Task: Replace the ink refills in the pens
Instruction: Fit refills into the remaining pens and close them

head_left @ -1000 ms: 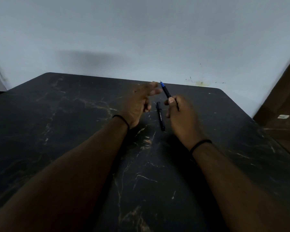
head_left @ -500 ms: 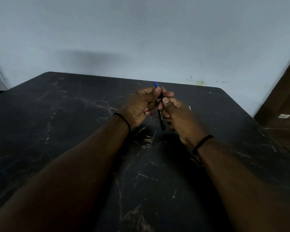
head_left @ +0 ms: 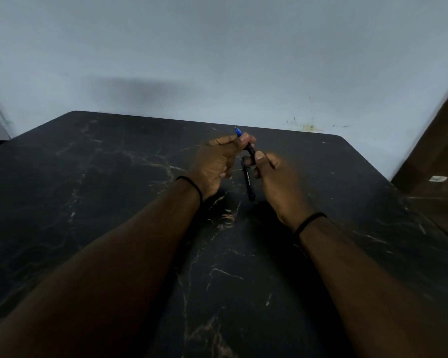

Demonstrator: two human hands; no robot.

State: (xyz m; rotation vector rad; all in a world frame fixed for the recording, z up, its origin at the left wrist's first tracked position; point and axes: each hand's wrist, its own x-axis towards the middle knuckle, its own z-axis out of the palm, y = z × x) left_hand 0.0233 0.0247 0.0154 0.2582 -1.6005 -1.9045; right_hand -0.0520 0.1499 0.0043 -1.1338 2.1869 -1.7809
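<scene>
A black pen (head_left: 249, 149) with a blue tip is held above the table between both hands. My left hand (head_left: 215, 164) pinches its upper end, just below the blue tip that pokes out past the fingers. My right hand (head_left: 274, 179) grips its lower end with thumb and fingers. A second black pen (head_left: 249, 184) with small white print lies flat on the dark marble table (head_left: 114, 177), between and under the two hands. Most of the held pen's barrel is hidden by my fingers.
The table's far edge meets a pale wall (head_left: 217, 60). A brown wooden surface (head_left: 435, 177) stands past the table's right edge. Each wrist wears a thin black band.
A second ago only my right hand held the pen and the left was open beside it. My left hand has since closed on the pen's upper end, and the hands have drawn slightly apart.
</scene>
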